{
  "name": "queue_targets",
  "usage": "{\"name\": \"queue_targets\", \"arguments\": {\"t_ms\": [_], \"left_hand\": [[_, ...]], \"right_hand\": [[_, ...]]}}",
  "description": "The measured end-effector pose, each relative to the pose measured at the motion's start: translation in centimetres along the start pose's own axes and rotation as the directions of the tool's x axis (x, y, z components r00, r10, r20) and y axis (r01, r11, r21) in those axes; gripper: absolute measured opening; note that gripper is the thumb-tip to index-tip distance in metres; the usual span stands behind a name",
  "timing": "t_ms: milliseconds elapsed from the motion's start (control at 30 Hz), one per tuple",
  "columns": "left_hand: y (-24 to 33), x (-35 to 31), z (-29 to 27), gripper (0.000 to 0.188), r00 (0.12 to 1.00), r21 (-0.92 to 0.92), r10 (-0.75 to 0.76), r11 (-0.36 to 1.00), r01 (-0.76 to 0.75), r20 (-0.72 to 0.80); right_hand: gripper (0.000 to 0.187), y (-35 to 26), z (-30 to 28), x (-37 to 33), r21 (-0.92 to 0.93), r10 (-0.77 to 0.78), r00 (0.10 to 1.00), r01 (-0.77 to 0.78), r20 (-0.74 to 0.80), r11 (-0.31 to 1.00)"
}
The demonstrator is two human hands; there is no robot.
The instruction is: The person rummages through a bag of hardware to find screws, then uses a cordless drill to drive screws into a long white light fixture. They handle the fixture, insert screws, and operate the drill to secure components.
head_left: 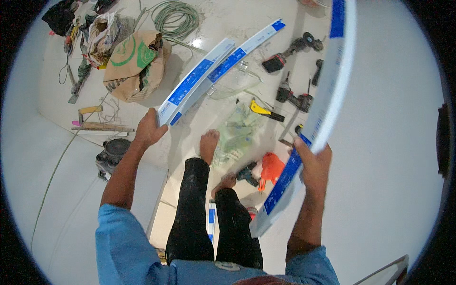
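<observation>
My left hand (pixel 151 130) is closed around the lower ends of two long white strips (pixel 192 85) with blue labels or film along them. They slant away from me side by side, their far ends apart. On the right, my right hand (pixel 314 164) grips a longer white strip (pixel 317 118), also with blue sections, by its lower part. That strip runs from beside my right leg up past the top edge of the view. It looks curved, at least partly from the lens. My thumb lies over its blue section, while the other fingers are mostly hidden.
A brown paper bag (pixel 133 66) and a coiled cable (pixel 175 20) lie far left. Power tools, including a cordless drill (pixel 292 95), a yellow-handled tool (pixel 266 110), crumpled pale-green plastic (pixel 235 135) and an orange bag (pixel 270 170) litter the floor before my bare feet.
</observation>
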State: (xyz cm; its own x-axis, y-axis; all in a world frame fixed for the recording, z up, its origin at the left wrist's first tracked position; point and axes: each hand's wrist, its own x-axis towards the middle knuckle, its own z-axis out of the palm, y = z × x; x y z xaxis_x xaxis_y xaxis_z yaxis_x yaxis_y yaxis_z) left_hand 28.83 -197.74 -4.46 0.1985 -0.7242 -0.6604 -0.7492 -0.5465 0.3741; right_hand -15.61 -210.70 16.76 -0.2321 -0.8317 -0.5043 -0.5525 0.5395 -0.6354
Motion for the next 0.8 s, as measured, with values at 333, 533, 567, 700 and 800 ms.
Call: {"name": "queue_targets", "arguments": {"t_ms": [333,533,567,700,800], "left_hand": [[18.5,-27.3,-10.2,0.093,0.834,-0.604,-0.047,0.668,0.436,0.549],[24.2,-31.4,-0.6,0.078,0.777,-0.743,-0.022,0.276,0.61,0.629],[24.8,-31.9,1.2,0.074,0.768,-0.739,-0.009,0.264,0.619,0.64],[24.6,-32.8,7.4,0.053,0.751,-0.735,-0.087,0.161,0.659,0.654],[23.1,-32.2,11.6,0.045,0.717,-0.707,-0.045,0.137,0.694,0.695]], "right_hand": [[0.046,-3.5,-3.6,0.0,0.01,-0.151,0.982,0.15,0.113,0.989],[0.056,-3.4,-4.3,1.8,-0.004,-0.218,0.971,0.219,0.094,0.976],[0.058,-2.5,-4.4,2.1,-0.019,-0.223,0.973,0.225,0.064,0.974],[0.054,-5.5,-5.7,0.0,0.132,-0.26,0.963,0.249,0.075,0.959],[0.057,-7.3,-6.9,0.2,0.049,-0.227,0.974,0.226,0.016,0.973]]}}
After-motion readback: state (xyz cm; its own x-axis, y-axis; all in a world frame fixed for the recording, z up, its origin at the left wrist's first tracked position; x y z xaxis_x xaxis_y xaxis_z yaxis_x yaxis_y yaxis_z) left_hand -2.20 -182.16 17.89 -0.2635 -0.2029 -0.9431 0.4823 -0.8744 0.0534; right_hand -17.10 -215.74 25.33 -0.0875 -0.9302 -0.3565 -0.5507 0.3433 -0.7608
